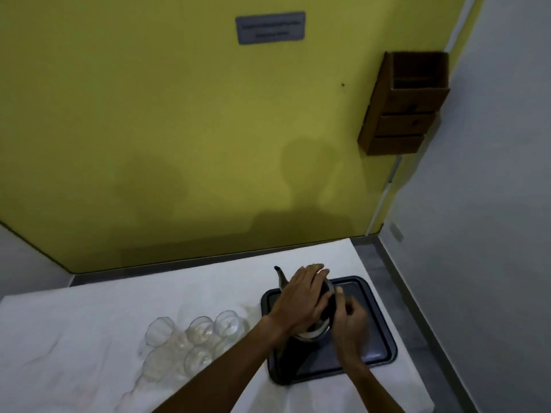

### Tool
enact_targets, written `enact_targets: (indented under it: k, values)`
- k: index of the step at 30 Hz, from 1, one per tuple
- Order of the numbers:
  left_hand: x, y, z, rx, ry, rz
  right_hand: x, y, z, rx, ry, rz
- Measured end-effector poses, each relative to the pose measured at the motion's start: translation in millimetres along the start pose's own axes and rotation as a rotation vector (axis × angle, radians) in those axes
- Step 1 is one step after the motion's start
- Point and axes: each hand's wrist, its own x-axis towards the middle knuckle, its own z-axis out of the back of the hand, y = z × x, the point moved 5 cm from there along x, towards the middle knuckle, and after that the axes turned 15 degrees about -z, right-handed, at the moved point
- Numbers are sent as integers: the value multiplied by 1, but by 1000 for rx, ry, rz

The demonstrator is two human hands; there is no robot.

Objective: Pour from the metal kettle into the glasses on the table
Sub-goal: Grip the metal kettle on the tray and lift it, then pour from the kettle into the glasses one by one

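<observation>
Nearest the camera, both forearms reach forward onto the dark tray [376,338], the landmark for everything else. On the tray's left half sits the metal kettle [310,329], mostly hidden under the hands, its long axis running away from the person with the dark spout [279,274] pointing to the far left. The left hand [299,299] lies flat and spread over the kettle's top, fingers extended, pressing rather than gripping. The right hand [350,318], on the kettle's right, looks curled around the handle [331,289], though blur hides how firmly. The glasses [193,341] cluster left of the tray, unfilled as far as I can judge; lifting comes next.
</observation>
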Motion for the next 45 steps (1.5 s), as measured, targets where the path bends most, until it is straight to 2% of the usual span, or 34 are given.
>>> enact_targets:
  k: [5,13,19,30,45]
  values:
    - [-3,-3,36,61,-149,107,-9,31,-8,2,55,169]
    - [-29,-13,42,103,-231,239,-20,46,-16,-60,157,287]
    - [-63,-12,24,43,-206,369,-23,28,-25,-180,278,278]
    - [-98,6,11,-122,-168,553,-17,8,-51,-383,286,263]
    - [-100,21,8,-140,-217,549,-17,15,-65,-442,289,270]
